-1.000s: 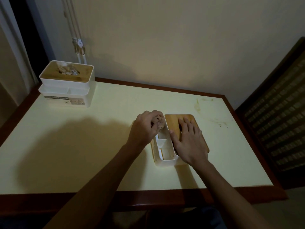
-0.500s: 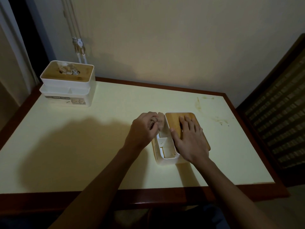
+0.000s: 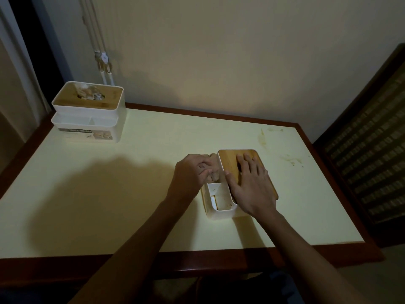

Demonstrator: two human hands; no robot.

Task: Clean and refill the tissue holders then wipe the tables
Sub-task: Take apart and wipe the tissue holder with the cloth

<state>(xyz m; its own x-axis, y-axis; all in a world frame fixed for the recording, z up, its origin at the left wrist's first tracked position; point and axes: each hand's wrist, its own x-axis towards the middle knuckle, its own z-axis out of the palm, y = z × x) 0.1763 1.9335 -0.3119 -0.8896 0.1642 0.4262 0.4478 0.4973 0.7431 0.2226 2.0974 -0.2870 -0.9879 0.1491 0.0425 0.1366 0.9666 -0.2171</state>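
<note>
Two holders on one table (image 3: 131, 194). Near holder (image 3: 221, 205): right of table centre, long axis running from the near edge toward the wall, side compartments facing left, wooden lid (image 3: 229, 163) on top. Far holder (image 3: 87, 119): back-left corner of the table, well apart from the near one, long axis along the wall, label side facing the near edge, tissue (image 3: 88, 94) poking up through its lid slot.

Left hand (image 3: 192, 174): fingers curled round a crumpled wad (image 3: 213, 170), pressed at the far end of the near holder's side compartments. Right hand (image 3: 252, 185): flat on the wooden lid, fingers straight and spread, thumb along the lid's left edge, gripping nothing.

Brown stains (image 3: 263, 137) mark the table toward its back-right corner.
</note>
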